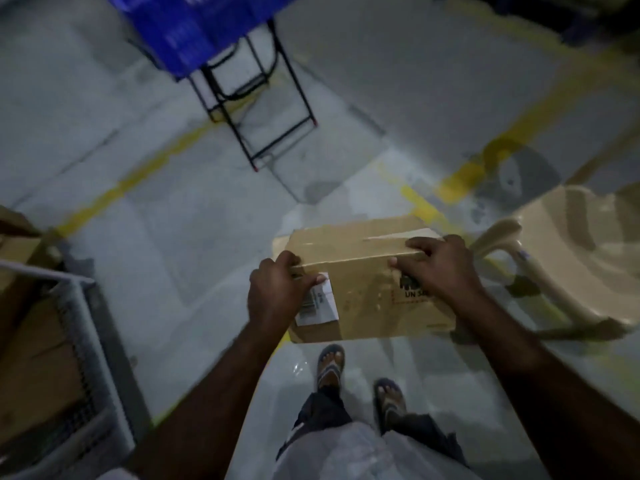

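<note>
Cardboard box held up off the floor, just ahead of the sandalled feet, near a beige plastic chair. Left hand clamped on the near left corner, thumb by the white label. Right hand clamped on the right top edge, fingers curled over the tape strip. Step: mid-carry, by the look. Next: choose a drop spot, wire cart at left or blue crate ahead, cannot tell which. Keep level, both grips firm.

Dim light falls on a grey concrete floor crossed by worn yellow lines. A blue crate sits on a black metal stand at the far side. A beige plastic chair stands at right, a grey mesh trolley at left.
</note>
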Available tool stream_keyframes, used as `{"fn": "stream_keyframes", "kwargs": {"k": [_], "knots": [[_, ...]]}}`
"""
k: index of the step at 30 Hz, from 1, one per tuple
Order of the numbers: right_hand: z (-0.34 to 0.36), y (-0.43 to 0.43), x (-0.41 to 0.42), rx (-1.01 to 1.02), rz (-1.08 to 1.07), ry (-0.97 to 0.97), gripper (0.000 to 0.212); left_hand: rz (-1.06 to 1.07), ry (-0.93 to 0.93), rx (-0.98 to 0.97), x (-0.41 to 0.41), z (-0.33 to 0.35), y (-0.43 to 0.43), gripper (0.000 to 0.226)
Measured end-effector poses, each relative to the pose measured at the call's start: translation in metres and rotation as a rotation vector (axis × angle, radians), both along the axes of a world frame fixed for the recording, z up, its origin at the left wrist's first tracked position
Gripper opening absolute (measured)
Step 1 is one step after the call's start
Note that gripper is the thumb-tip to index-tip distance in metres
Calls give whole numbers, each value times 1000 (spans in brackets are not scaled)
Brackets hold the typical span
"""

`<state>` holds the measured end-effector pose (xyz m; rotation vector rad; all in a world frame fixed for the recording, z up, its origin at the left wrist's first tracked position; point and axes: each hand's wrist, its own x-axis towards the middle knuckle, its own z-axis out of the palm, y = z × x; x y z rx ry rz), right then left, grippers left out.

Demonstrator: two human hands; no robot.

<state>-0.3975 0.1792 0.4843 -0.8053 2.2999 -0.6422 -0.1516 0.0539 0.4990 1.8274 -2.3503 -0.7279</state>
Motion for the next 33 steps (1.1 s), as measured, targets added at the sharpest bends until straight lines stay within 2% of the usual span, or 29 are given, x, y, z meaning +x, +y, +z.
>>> {"fn": "stream_keyframes", "kwargs": {"k": [5, 9, 17, 26, 33], "knots": [[56, -26, 46, -5, 288, 203, 49, 185, 29, -33, 55, 51, 21, 69], [88, -43, 100, -52, 497, 296, 53, 349, 34, -51, 104, 83, 45, 78], [120, -59, 200, -265, 859, 408, 53, 694, 117, -199, 201, 107, 97, 74], [171, -70, 353, -531, 1106, 450, 56, 976, 98, -395, 333, 164, 157, 77], [233, -55, 504, -731, 1336, 383, 56, 1254, 45, -635, 441, 224, 232, 73]]}}
